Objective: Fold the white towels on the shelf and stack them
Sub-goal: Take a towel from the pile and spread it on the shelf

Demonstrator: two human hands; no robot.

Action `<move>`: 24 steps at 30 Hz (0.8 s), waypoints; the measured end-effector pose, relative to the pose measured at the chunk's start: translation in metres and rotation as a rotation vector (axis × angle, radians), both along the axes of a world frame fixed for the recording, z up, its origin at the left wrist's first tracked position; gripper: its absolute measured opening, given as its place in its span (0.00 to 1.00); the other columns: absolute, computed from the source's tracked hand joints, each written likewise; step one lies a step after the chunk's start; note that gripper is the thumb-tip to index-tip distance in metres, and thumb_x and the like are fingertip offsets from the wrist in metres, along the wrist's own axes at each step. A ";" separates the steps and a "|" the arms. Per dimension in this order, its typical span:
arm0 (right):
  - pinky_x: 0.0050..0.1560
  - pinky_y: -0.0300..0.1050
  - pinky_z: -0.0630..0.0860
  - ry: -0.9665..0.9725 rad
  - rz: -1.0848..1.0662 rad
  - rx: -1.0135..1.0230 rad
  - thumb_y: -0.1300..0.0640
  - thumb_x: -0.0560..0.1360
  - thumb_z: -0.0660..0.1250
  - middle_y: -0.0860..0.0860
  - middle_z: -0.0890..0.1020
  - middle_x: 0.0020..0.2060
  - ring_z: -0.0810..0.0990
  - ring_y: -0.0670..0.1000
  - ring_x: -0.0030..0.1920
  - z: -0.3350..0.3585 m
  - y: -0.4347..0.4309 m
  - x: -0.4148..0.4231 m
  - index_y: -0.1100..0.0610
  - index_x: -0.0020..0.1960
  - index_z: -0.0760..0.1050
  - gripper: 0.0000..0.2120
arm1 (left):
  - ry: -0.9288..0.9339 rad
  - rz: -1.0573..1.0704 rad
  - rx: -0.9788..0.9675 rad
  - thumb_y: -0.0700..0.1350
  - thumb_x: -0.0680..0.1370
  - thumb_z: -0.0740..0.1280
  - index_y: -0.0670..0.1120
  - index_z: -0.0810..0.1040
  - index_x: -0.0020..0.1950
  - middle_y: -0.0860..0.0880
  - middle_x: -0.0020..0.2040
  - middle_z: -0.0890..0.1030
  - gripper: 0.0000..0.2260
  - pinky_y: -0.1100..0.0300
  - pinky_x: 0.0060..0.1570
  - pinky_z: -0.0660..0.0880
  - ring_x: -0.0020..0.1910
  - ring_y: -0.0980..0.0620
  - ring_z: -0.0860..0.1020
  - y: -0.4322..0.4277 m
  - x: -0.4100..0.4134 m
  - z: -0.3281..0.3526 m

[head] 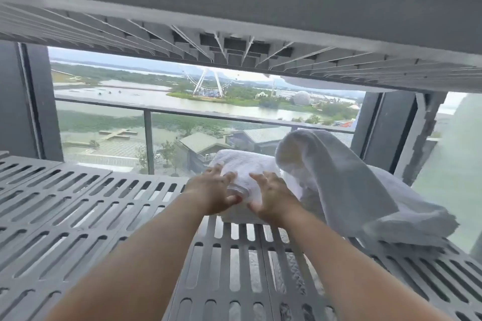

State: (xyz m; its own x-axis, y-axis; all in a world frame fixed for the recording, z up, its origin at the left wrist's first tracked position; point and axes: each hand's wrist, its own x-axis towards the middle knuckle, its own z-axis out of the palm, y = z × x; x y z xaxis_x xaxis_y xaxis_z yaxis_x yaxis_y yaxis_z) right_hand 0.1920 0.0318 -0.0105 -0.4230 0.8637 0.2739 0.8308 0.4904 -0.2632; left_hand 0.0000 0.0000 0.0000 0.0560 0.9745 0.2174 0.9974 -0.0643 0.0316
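**Both hands flat on the folded towel, second one still a heap**

The folded white towel (245, 164) sits on the grey slatted shelf (78, 206), right of the middle and towards the back edge. Both hands are on it. The left hand (210, 191) has its fingers spread across the top near the left side. The right hand (272, 198) is doing the same just beside it, with a small gap of towel showing between them. So the hands are apart but close, pressing down rather than clamped around anything. The thumbs sit down at the near edge of the fold, and I honestly can't tell if they're tucked under it.

Just to the right, touching the folded one, there's a loose white towel (339, 185), humped up high and trailing down over the shelf's right side, not folded at all.

Another slatted shelf (234, 41) hangs right overhead. Behind everything is a window with a balcony railing (147, 135), and a ferris wheel (208, 81) far off across the water.
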 end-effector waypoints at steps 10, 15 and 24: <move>0.75 0.62 0.49 -0.056 -0.006 -0.063 0.38 0.75 0.65 0.51 0.54 0.79 0.56 0.56 0.78 -0.016 0.014 0.006 0.39 0.78 0.51 0.37 | 0.056 -0.062 -0.093 0.71 0.72 0.67 0.57 0.51 0.82 0.51 0.82 0.57 0.45 0.48 0.76 0.62 0.80 0.51 0.58 0.008 0.002 0.000; 0.73 0.63 0.59 -0.016 -0.006 -0.034 0.36 0.78 0.61 0.50 0.59 0.78 0.60 0.56 0.76 -0.019 0.017 0.004 0.37 0.77 0.56 0.30 | 0.129 -0.086 -0.067 0.71 0.75 0.63 0.55 0.54 0.82 0.51 0.81 0.60 0.41 0.49 0.74 0.64 0.79 0.51 0.61 0.008 0.001 0.003; 0.63 0.59 0.70 0.060 -0.034 0.074 0.37 0.80 0.56 0.43 0.74 0.67 0.69 0.54 0.67 -0.022 0.018 0.000 0.41 0.69 0.71 0.20 | 0.056 -0.134 -0.046 0.68 0.77 0.62 0.60 0.66 0.77 0.55 0.74 0.72 0.29 0.51 0.67 0.70 0.72 0.53 0.69 0.008 -0.003 0.007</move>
